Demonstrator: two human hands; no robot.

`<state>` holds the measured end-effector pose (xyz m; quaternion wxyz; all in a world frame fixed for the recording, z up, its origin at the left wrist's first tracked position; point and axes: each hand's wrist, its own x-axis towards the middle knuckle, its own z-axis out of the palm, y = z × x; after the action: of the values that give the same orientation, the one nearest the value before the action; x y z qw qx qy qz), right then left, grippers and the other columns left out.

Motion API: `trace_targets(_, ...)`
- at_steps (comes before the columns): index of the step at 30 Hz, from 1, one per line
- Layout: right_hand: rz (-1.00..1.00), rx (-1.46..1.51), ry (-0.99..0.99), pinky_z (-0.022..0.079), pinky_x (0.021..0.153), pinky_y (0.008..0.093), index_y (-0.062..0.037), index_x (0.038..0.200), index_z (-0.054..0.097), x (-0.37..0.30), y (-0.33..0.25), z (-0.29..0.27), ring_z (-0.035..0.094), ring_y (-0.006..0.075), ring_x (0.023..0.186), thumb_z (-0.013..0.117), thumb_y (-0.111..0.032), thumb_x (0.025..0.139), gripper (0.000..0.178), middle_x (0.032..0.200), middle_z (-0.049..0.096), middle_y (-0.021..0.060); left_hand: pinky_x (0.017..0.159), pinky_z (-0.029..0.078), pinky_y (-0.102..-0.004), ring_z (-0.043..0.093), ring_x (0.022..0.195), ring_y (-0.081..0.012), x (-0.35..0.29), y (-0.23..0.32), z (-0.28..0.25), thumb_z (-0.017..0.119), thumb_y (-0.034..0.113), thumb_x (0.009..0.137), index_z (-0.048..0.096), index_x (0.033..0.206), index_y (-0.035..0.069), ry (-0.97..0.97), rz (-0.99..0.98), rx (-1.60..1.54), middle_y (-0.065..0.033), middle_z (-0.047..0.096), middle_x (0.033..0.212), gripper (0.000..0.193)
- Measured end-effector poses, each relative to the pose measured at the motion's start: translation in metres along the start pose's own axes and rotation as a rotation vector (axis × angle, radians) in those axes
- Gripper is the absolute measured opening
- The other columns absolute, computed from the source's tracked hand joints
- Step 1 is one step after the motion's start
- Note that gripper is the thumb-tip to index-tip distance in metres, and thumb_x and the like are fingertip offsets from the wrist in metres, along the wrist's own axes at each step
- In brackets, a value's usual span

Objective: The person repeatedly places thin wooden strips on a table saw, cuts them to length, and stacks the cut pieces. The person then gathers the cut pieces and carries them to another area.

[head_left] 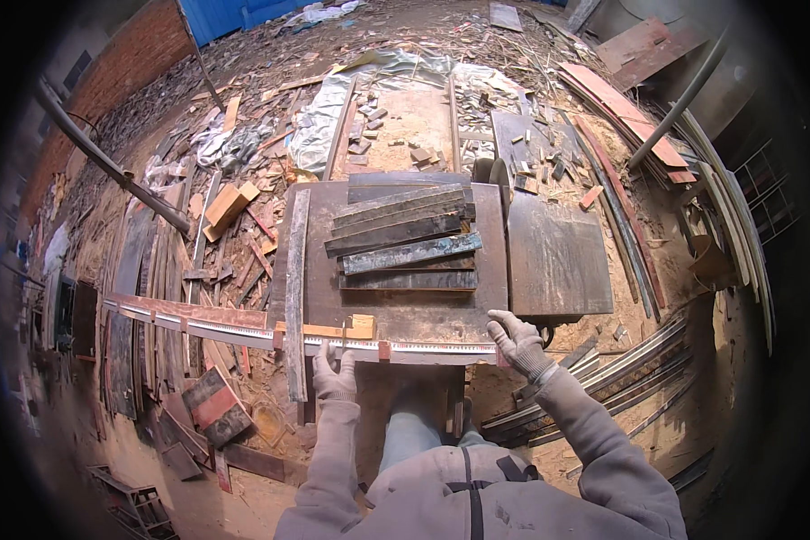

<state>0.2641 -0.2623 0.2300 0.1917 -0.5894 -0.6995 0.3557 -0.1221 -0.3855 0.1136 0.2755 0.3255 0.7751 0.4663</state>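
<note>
In a pale work glove, my left hand [335, 376] is at the front edge of the worktable [423, 326], its thumb and fingers apart beside the white measuring tape strip [441, 347]. Just beyond it lies a light wooden piece with a small block [362, 326] at its end. My right hand [518, 346], gloved too, rests at the table's front right corner with its fingers stretched out. A stack of dark, worn boards [407, 225] lies mid-table, beyond both hands. One long grey strip [298, 279] runs along the table's left side.
A second dark panel [558, 256] adjoins the table on the right. Long strips [612, 378] are piled on the floor at the right. A red-brown beam [189, 310] extends left from the table. Metal poles [108, 162] slant at both sides; wood scraps cover the ground beyond.
</note>
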Motion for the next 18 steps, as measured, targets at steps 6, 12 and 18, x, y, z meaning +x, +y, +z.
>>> trace_targets(6, -0.153, -0.353, -0.023, 0.043, 0.116, 0.0472, -0.0043, 0.151, 0.052, 0.283, -0.073, 0.049, 0.057, 0.0414, 0.135, 0.041, -0.053, 0.110, 0.065, 0.141, 0.062, 0.0261, 0.101, 0.054, -0.0412, 0.059, 0.126, -0.0328, 0.068, 0.018, 0.204, 0.084, 0.046, 0.089, 0.028, 0.160, -0.005, -0.187, -0.884, -0.855, -0.0228, 0.052, 0.145, 0.105)
trace_targets(12, -0.179, -0.629, -0.147, 0.043, 0.114, 0.0482, -0.0020, 0.151, 0.051, 0.528, -0.073, 0.126, 0.056, 0.0421, 0.135, 0.031, -0.057, 0.110, 0.071, 0.143, 0.060, 0.0287, 0.126, 0.021, -0.0549, 0.037, 0.148, -0.0306, 0.161, 0.006, 0.257, 0.083, 0.014, 0.084, 0.033, 0.155, -0.001, 0.207, -1.173, -1.207, -0.0164, 0.043, 0.156, 0.088)
trace_targets(18, -0.050, -0.776, -0.281, 0.044, 0.111, 0.0508, -0.0041, 0.132, 0.067, 0.587, -0.041, 0.185, 0.062, 0.0432, 0.126, 0.018, -0.056, 0.111, 0.074, 0.131, 0.069, 0.0247, 0.129, 0.017, -0.0569, 0.032, 0.151, -0.0320, 0.159, 0.011, 0.240, 0.070, 0.068, 0.090, 0.038, 0.156, 0.008, 0.291, -1.167, -1.539, -0.0125, 0.038, 0.161, 0.096)
